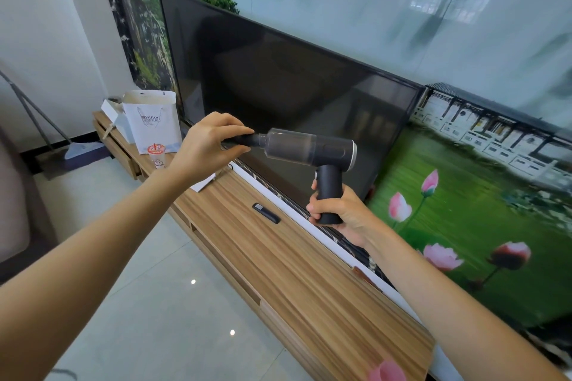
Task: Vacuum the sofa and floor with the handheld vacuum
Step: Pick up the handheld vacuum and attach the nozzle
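I hold a dark grey handheld vacuum (pixel 309 148) in the air above a wooden TV cabinet (pixel 278 257). My right hand (pixel 340 213) is wrapped around its black grip, which points down. The vacuum's clear dust cup and black nozzle (pixel 244 139) point left. My left hand (pixel 207 145) pinches the nozzle tip between thumb and fingers. A strip of sofa (pixel 12 195) shows at the far left edge. Pale glossy floor tiles (pixel 161 303) lie below the cabinet.
A large dark TV (pixel 278 86) stands on the cabinet against a landscape mural. A small black object (pixel 266 212) lies on the cabinet top. A white paper bag (pixel 151 124) and a drink cup (pixel 157 155) stand at the cabinet's far end. A mop (pixel 77 150) leans in the corner.
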A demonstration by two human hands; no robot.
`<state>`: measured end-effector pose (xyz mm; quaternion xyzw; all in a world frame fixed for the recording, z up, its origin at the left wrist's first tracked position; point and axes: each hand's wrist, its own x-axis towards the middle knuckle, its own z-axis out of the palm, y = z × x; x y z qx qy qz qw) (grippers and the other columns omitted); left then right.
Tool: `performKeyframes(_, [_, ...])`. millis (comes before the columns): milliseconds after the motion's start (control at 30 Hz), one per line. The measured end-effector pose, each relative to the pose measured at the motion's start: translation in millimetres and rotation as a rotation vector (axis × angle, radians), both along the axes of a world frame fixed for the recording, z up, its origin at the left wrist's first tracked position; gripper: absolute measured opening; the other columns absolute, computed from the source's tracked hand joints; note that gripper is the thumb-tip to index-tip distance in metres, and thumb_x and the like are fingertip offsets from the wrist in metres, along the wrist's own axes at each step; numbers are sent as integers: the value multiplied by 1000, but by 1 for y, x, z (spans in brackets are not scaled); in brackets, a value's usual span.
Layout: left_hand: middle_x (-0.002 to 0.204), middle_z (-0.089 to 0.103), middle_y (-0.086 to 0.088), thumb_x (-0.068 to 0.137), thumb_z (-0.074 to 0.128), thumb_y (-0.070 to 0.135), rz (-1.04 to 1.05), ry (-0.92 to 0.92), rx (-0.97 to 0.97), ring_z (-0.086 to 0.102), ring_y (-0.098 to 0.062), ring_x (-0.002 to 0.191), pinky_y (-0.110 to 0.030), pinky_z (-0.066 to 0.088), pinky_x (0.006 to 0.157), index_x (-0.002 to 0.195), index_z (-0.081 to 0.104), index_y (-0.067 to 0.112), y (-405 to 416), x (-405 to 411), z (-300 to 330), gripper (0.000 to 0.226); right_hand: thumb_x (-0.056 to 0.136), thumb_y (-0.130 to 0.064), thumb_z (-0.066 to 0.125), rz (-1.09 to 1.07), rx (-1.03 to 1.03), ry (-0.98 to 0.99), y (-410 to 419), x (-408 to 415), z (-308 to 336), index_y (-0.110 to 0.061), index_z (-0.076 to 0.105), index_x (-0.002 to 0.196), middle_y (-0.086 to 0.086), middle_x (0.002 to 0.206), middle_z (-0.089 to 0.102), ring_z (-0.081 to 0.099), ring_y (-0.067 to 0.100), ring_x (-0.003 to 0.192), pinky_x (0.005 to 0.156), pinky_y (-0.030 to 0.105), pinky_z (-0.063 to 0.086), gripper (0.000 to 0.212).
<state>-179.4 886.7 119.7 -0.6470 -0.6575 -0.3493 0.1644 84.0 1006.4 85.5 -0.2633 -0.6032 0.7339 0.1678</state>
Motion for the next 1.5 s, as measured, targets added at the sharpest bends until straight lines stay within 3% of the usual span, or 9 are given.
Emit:
performKeyframes(133, [108, 63, -8, 78, 77, 13, 38, 36, -2, 55, -24, 99, -39, 53, 75, 112, 70, 11, 5, 3, -2, 35, 73, 12, 70, -11, 20, -4, 2, -5, 3, -10, 51, 99, 8, 64, 52, 54, 19, 59, 73, 40, 54, 39])
performKeyframes(367, [124, 57, -8, 87, 65, 27, 107, 102, 148, 48, -22, 115, -33, 43, 92, 123, 63, 14, 9, 20, 0, 38, 76, 11, 68, -42, 32, 27, 14, -15, 17, -12, 52, 99, 6, 65, 54, 57, 15, 61, 78, 40, 55, 36])
performKeyframes(567, [118, 60, -11, 86, 65, 16, 42, 119, 248, 53, -26, 113, -38, 40, 94, 119, 65, 9, 12, 50, -10, 34, 79, 11, 65, -59, -5, 63, 20, -20, 25, -13, 52, 100, 5, 67, 54, 57, 13, 61, 74, 36, 55, 35])
performKeyframes(800, [120, 55, -3, 87, 61, 21, -75, -93, 53, 50, -14, 109, -30, 44, 91, 135, 54, 16, 14, 77, -31, 48, 80, 10, 65, -35, 34, 80, 17, -18, 29, -14, 53, 99, 6, 68, 54, 56, 14, 63, 77, 36, 56, 34])
performKeyframes(1033, [125, 45, 4, 87, 64, 19, -148, -200, -92, 39, 0, 112, -9, 34, 93, 147, 37, 27, 16, 87, -37, 66, 80, 8, 67, -6, 94, 86, 8, -16, 34, -13, 54, 99, 5, 67, 56, 58, 14, 62, 82, 38, 56, 32])
performKeyframes(1133, [123, 42, 10, 87, 63, 18, -165, -226, -97, 39, 0, 112, -10, 34, 93, 147, 36, 29, 16, 88, -37, 67, 80, 6, 68, -5, 102, 82, 4, -16, 35, -13, 54, 101, 6, 67, 56, 60, 14, 63, 86, 40, 56, 31])
performKeyframes(1233, [120, 38, 15, 86, 62, 19, -189, -242, -107, 41, -2, 112, -14, 39, 92, 147, 35, 32, 15, 89, -37, 68, 81, 8, 66, 1, 91, 111, 1, -18, 39, -10, 53, 102, 6, 66, 55, 56, 14, 62, 78, 34, 58, 31])
performKeyframes(1500, [120, 43, 5, 85, 62, -1, -272, -485, -117, 45, -7, 108, -14, 40, 92, 143, 40, 31, 13, 88, -29, 70, 80, 9, 66, 28, 96, 125, -1, -25, 42, -8, 53, 100, 7, 66, 54, 55, 15, 62, 80, 36, 56, 29])
